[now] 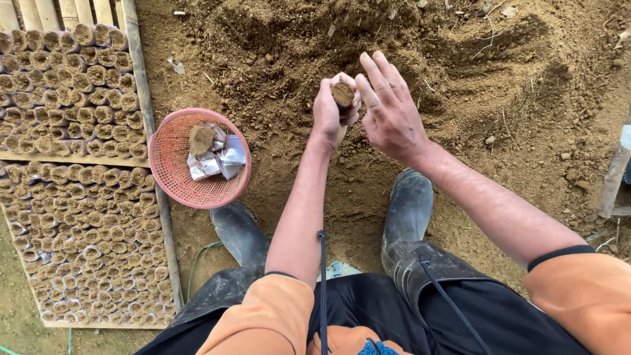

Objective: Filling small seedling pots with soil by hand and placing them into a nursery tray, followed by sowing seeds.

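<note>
My left hand [330, 113] is closed around a small soil-filled bag [342, 93], its open top packed with brown soil and facing up. My right hand [388, 105] is beside it with fingers spread and flat, the fingertips just to the right of the bag's top. Both hands hover over a heap of loose brown soil [368, 39]. Left of my hands on the ground sits a pink mesh basket [172, 164] holding several flat empty white bags [220, 158] and a lump of soil.
Rows of several filled soil bags [85, 217] stand packed inside wooden frames [152, 125] at the left. My two dark rubber boots [407, 210] rest on the ground below my hands. A pale post edge [616, 172] shows at the right.
</note>
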